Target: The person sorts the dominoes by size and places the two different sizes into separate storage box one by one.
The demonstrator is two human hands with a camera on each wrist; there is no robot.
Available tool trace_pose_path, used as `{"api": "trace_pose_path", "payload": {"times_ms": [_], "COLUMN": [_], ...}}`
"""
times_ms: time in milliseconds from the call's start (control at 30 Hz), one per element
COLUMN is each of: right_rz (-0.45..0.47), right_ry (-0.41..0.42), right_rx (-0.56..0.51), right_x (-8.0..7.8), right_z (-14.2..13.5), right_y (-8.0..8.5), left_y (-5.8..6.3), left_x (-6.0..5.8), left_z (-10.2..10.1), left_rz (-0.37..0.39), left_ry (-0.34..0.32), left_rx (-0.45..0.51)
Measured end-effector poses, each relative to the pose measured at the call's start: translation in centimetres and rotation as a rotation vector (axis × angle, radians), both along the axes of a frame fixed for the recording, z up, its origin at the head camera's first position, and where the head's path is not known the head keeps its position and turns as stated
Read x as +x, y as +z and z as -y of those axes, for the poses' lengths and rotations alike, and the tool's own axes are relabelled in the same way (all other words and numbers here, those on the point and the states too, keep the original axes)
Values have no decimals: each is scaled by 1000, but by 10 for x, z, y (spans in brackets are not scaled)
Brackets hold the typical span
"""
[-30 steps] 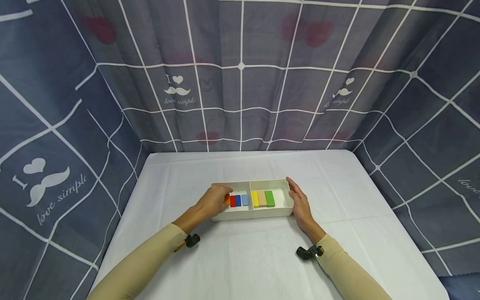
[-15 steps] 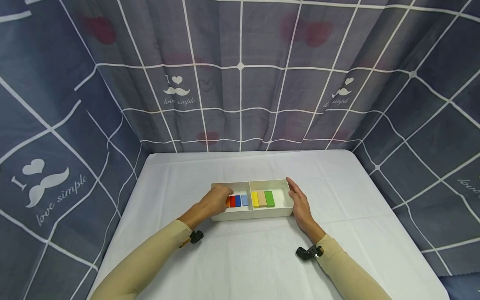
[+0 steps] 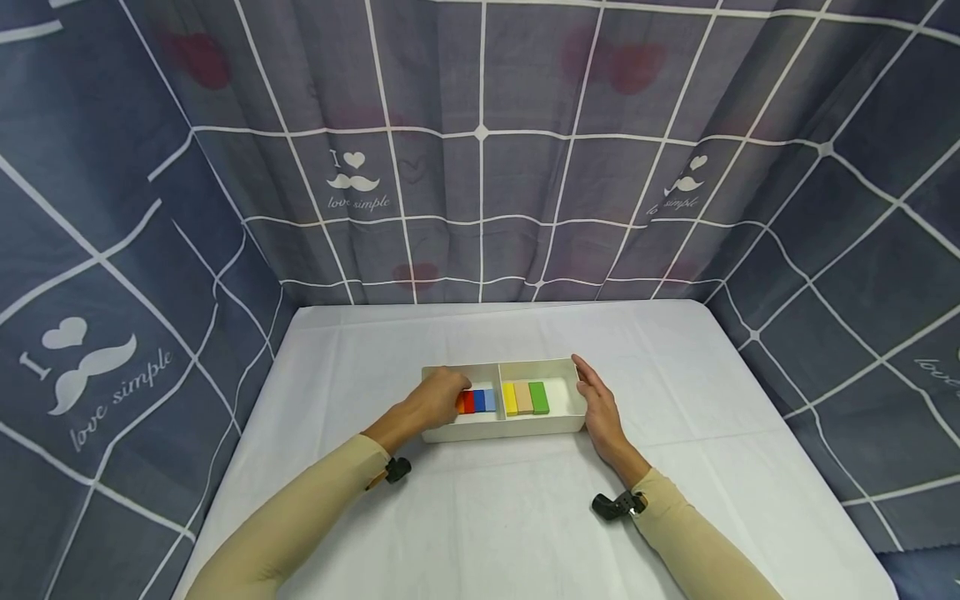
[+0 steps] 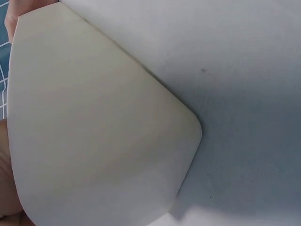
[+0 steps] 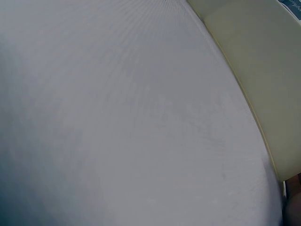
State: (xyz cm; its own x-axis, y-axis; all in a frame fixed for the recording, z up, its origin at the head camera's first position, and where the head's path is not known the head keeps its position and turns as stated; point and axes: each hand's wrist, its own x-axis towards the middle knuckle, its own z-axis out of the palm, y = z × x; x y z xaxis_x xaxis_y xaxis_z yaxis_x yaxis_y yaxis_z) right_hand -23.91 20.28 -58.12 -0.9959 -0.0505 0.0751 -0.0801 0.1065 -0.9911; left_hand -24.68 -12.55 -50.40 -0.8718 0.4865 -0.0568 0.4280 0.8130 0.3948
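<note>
A cream two-compartment box (image 3: 504, 427) sits on the white-covered table. Its left compartment holds a row of blocks: an orange block (image 3: 461, 403), a red block (image 3: 468, 402), a dark blue block (image 3: 479, 401) and a light blue block (image 3: 490, 400). My left hand (image 3: 438, 395) reaches into that compartment, fingers bent over the orange block, hiding part of it. My right hand (image 3: 600, 410) holds the box's right end, fingers along the outer wall and thumb at the rim. The left wrist view shows the box's front wall (image 4: 94, 108).
In the right compartment, a yellow block (image 3: 511, 398), a tan block (image 3: 523, 398) and a green block (image 3: 538, 397) stand side by side against the divider (image 3: 500, 404). White cloth (image 3: 495, 517) covers the table. Checked grey-blue curtains (image 3: 450, 192) enclose it at the back and both sides.
My left hand has shifted slightly right, and the orange, red and dark blue blocks have slid right, closing the gap to the light blue block. My right hand stays put.
</note>
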Motion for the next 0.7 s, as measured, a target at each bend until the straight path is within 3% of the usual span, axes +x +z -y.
{"api": "trace_pose_path", "payload": {"times_ms": [367,700], "right_rz": [4,4], "right_ry": [7,11], "right_rx": [4,-8], "right_x": [0,-3], "right_z": [1,3], "right_y": [2,-1], "left_y": [-2,-6], "left_x": [-3,-5], "left_z": [-1,4], "left_rz": [-48,-42], "left_ry": [-60,-49], "left_rx": [27,35]}}
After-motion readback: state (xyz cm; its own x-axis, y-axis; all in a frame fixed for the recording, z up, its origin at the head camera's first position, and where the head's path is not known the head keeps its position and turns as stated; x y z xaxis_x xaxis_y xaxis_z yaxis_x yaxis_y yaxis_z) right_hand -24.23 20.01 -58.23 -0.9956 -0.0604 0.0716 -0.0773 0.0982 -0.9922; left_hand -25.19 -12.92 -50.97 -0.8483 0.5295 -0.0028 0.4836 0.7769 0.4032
